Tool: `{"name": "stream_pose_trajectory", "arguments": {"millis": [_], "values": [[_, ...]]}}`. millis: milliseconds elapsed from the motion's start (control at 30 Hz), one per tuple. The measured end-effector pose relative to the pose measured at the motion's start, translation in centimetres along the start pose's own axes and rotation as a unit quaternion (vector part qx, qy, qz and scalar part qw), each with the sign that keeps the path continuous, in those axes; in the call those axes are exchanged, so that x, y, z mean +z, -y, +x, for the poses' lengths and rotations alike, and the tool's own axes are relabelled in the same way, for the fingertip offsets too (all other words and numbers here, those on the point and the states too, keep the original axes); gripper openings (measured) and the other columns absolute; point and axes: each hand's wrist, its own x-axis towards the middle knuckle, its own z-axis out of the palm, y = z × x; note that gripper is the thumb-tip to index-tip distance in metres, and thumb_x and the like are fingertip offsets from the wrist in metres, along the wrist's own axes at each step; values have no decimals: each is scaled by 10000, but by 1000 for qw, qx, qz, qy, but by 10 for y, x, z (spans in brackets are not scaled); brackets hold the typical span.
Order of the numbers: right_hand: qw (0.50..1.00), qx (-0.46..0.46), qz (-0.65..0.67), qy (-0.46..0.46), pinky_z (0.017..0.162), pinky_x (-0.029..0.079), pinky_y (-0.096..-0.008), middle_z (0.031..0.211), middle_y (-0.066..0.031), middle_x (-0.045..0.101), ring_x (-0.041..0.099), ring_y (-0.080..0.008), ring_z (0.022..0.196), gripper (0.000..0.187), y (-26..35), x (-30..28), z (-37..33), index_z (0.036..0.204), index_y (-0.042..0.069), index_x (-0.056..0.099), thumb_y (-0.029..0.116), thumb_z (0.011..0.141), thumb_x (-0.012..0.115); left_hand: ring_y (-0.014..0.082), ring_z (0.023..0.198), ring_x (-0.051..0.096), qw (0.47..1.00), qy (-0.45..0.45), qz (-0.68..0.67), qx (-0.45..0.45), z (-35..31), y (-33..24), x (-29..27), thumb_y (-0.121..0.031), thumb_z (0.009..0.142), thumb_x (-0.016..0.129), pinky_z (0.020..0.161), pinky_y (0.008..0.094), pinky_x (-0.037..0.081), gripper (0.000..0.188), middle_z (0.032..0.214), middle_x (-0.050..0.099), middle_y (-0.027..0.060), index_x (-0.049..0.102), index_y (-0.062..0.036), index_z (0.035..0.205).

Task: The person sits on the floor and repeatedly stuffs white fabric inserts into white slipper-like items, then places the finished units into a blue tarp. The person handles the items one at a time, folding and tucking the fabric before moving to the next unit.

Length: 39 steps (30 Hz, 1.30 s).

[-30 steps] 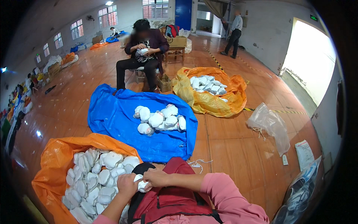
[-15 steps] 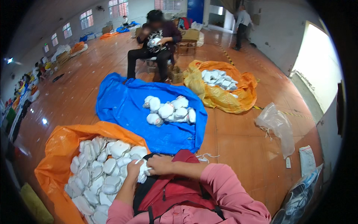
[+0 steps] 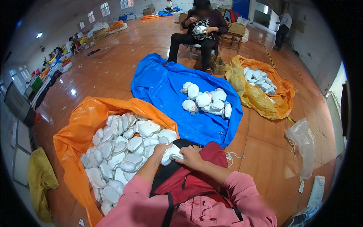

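Note:
Over my lap, both hands work on one white cloth piece [image 3: 172,154], soft and crumpled. My left hand [image 3: 160,150] is closed on its left side. At its right side the fingers of my right hand [image 3: 191,157] pinch it; their tips are partly hidden in the fabric. A red and black apron [image 3: 189,179] lies under my hands. Close by on the left, an orange sack [image 3: 77,145] with its mouth spread wide holds many similar flat, rounded white pieces [image 3: 134,143].
Ahead, a blue sheet [image 3: 159,81] carries several puffier white pieces [image 3: 204,99]. Behind it a seated person [image 3: 200,28] handles another white piece. An orange-yellow sack [image 3: 261,102] of white pieces stands at right, near a clear plastic bag [image 3: 302,142]. Another person [image 3: 283,30] stands by the wall.
My view has swung left, so the scene sits further right. My hands have drawn slightly apart, and the white cloth piece shows more between them.

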Motion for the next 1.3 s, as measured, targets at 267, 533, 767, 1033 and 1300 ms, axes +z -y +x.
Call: {"name": "stream_pose_trajectory", "arguments": {"millis": [267,533,767,1033,1300], "values": [[986,109,89,-88,599,456,-378,714,-126,600,589,-244,677,295,-39,14,-11,754,57,573,239,684,794,178,714,637,996,74,-21,-32,-31,-23,17,-182,870,669,613,344,509,187,862,661,67,623,-27,964],[925,255,237,-154,509,423,-347,606,-99,573,541,-157,562,284,-70,38,-14,686,22,557,214,669,765,182,813,631,999,-14,-34,-40,-90,-54,34,-256,862,664,655,335,523,270,958,647,38,596,-106,1076],[796,386,453,-112,515,451,-300,764,-91,637,592,-163,610,189,-58,18,-14,798,32,596,148,738,732,175,880,622,983,114,-137,-35,-126,-59,36,-312,957,534,698,306,512,356,1063,638,67,520,-63,1210],[600,363,710,-64,646,550,-286,921,-109,672,669,-202,735,264,-47,24,-19,1088,-9,597,189,916,575,150,916,601,973,-17,46,224,-110,-5,59,-85,782,744,788,269,477,614,1131,567,87,354,-19,1251],[547,218,808,16,983,429,-328,1232,-75,574,541,-172,1140,448,-22,8,-28,1278,45,507,248,900,636,238,882,605,826,-266,271,416,-116,-6,54,-82,740,763,819,332,464,523,932,619,125,440,-13,1146]]}}
